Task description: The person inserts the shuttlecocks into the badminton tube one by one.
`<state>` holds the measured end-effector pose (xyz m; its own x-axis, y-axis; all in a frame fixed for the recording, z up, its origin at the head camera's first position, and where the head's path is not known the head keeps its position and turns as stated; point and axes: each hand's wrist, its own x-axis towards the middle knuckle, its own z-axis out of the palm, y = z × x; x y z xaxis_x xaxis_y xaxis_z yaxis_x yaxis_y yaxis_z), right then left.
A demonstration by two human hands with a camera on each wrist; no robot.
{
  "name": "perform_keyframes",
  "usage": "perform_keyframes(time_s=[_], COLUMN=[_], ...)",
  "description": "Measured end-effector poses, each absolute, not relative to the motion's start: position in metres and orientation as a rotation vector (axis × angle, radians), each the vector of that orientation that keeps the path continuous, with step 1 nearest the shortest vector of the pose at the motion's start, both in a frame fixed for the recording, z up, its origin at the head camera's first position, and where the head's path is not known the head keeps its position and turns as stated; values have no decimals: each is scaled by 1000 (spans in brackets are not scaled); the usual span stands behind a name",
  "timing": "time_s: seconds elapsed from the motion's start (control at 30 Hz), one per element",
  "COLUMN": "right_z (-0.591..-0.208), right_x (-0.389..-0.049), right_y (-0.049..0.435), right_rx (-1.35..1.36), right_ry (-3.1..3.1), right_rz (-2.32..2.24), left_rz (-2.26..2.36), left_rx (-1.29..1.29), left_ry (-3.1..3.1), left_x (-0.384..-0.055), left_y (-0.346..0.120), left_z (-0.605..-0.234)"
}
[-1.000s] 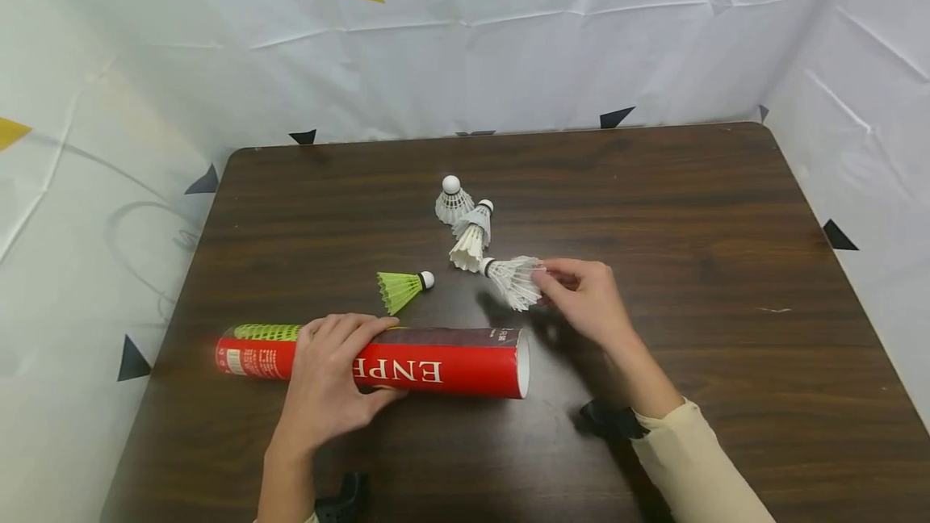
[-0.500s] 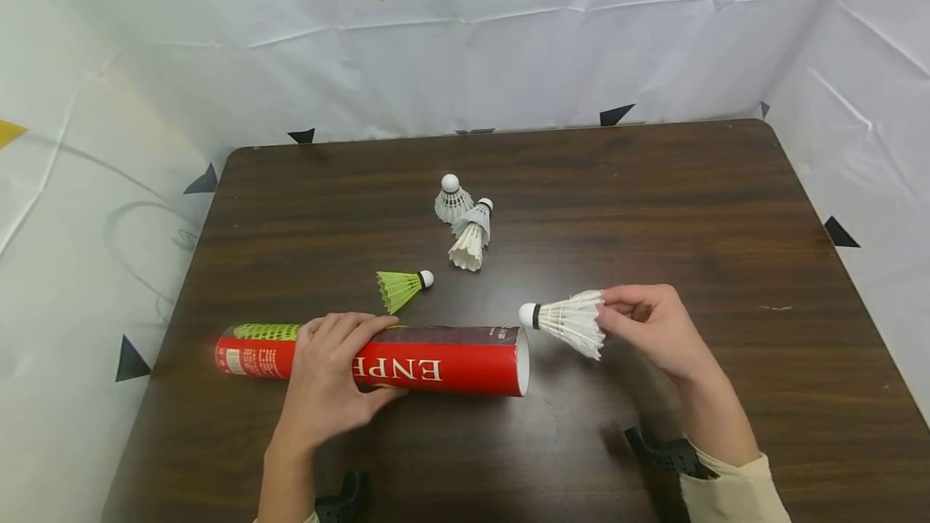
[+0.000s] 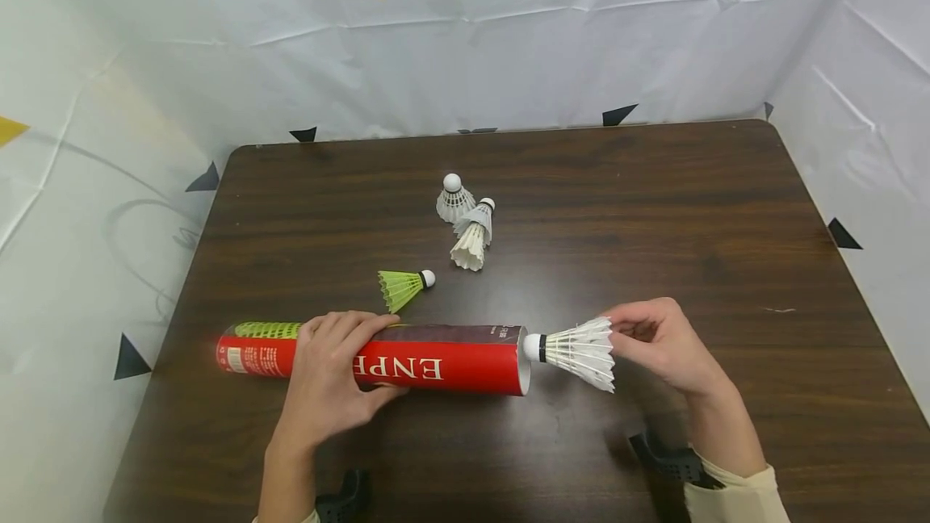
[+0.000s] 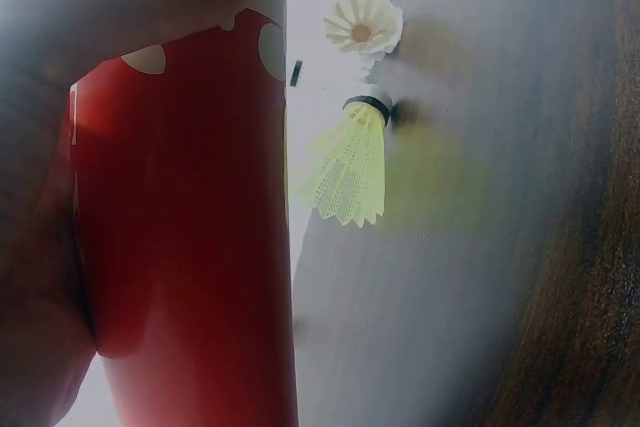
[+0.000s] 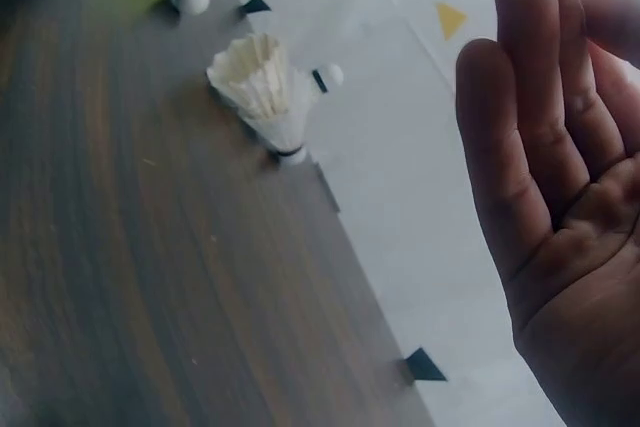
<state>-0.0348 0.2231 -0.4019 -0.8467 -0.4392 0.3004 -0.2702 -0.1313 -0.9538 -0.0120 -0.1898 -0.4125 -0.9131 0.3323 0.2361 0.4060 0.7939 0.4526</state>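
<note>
A red shuttlecock tube [image 3: 450,366] lies on its side across the near part of the table, its open end facing right. My left hand [image 3: 330,378] grips it around the middle, as the left wrist view also shows. With thumb and fingertips, my right hand [image 3: 672,345] pinches the feather skirt of a white shuttlecock [image 3: 581,352]. That shuttlecock's cork points left, right at the tube's open end. Behind the tube lies a yellow-green shuttlecock [image 3: 403,289], seen as well in the left wrist view. In the right wrist view only the skirt's edge shows at the fingertips.
Farther back on the brown table [image 3: 654,208] is a cluster of white shuttlecocks: one stands cork up [image 3: 454,197], and nested ones [image 3: 474,236] lie touching it. White sheeting [image 3: 508,63] with yellow and black triangles hangs around the table's back and sides.
My right hand has carried the white shuttlecock from beside the cluster, rightward and toward me, then lined its cork up with the tube's end. The left hand and tube have stayed put.
</note>
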Motion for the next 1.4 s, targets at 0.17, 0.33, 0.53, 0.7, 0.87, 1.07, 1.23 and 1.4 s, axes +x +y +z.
perform_keyframes(time_s=[0.17, 0.33, 0.53, 0.7, 0.87, 1.07, 1.23, 1.4], right_z=[-401, -398, -396, -393, -391, -389, -388, -389], right_x=[-33, -31, -29, -26, -24, -21, -19, -19], right_y=[212, 197, 181, 169, 161, 154, 147, 140], right_rx=[-759, -672, -627, -616, -611, -598, -601, -630], right_ry=[2048, 2194, 2285, 2345, 2468, 2569, 2667, 2748], right_rz=[-2009, -1854, -1769, -1784, -1745, -1709, -1679, -1678], left_rz=[-764, -770, -768, -776, -773, -764, -765, -765], left_rx=[-595, -606, -623, -635, -629, -619, -615, -613], left_ry=[-2834, -2834, -2822, -2815, -2821, -2836, -2846, -2848], left_x=[-11, -12, -12, -12, -11, -11, -11, -11], left_y=[-190, -190, -190, -189, -189, -190, -190, -190], left_z=[-412, -412, -412, -411, -409, -409, -409, -410])
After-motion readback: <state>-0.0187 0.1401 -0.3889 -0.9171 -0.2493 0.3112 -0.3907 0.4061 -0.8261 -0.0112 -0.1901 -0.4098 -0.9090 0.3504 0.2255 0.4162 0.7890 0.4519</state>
